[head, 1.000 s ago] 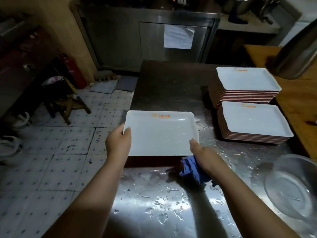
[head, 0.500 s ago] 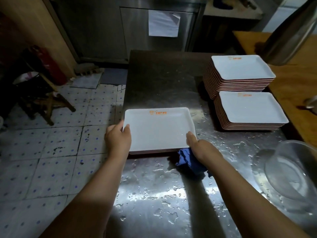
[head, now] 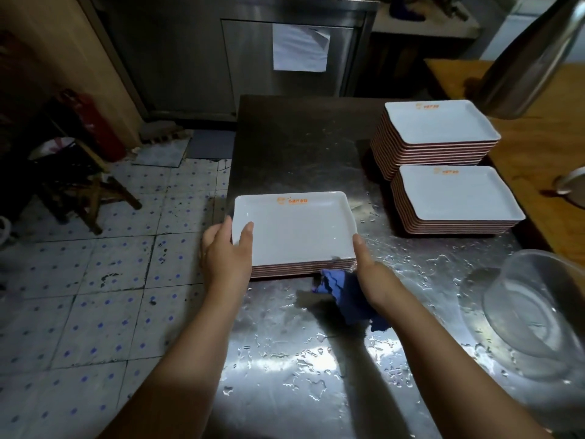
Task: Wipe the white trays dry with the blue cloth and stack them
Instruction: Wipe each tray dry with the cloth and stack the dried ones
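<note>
The left hand [head: 225,253] grips the left edge of the white tray [head: 294,228], thumb on top and fingers wrapped beneath. A second ago the tray was lifted clear; now it sits on a short stack [head: 300,268] at the steel table's [head: 300,369] left edge. On the tray's right, the right hand [head: 368,274] steadies its near corner while clutching the blue cloth [head: 345,296] beneath. Right of the tray, two tall tray stacks [head: 443,166] stand unchanged, with a clear bowl [head: 538,308] nearer.
</note>
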